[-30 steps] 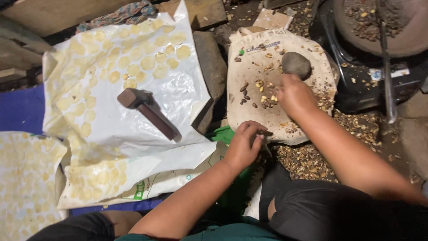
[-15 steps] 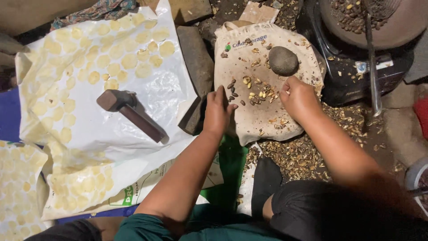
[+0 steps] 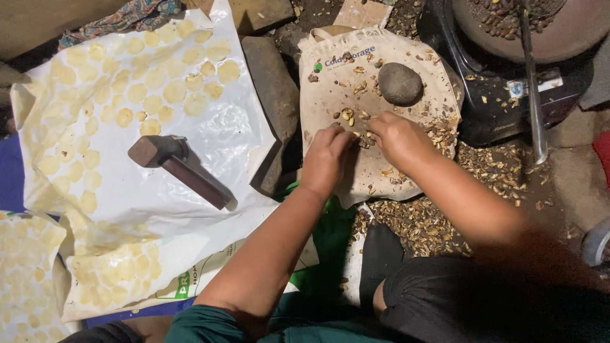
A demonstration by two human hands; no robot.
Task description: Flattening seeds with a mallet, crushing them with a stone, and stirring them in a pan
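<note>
My left hand (image 3: 325,157) and my right hand (image 3: 395,138) meet over a beige cloth-covered slab (image 3: 330,95). Their fingertips pinch at small yellow kernels and brown shell bits (image 3: 353,119) scattered there. What each hand holds is hidden by the fingers. A round grey stone (image 3: 400,83) rests on the cloth just beyond my right hand. A brown wooden mallet (image 3: 180,167) lies on a white plastic sheet (image 3: 210,133) to the left, well away from both hands.
Several flat pale yellow discs (image 3: 166,92) lie in rows on the white sheet and on another sheet at lower left (image 3: 25,273). A heap of broken shells (image 3: 419,219) lies on the ground. A dark pan with nuts (image 3: 508,19) and a metal rod (image 3: 532,82) stand top right.
My left hand has moved from the cloth's near edge up onto the cloth, beside my right hand. The view has shifted slightly.
</note>
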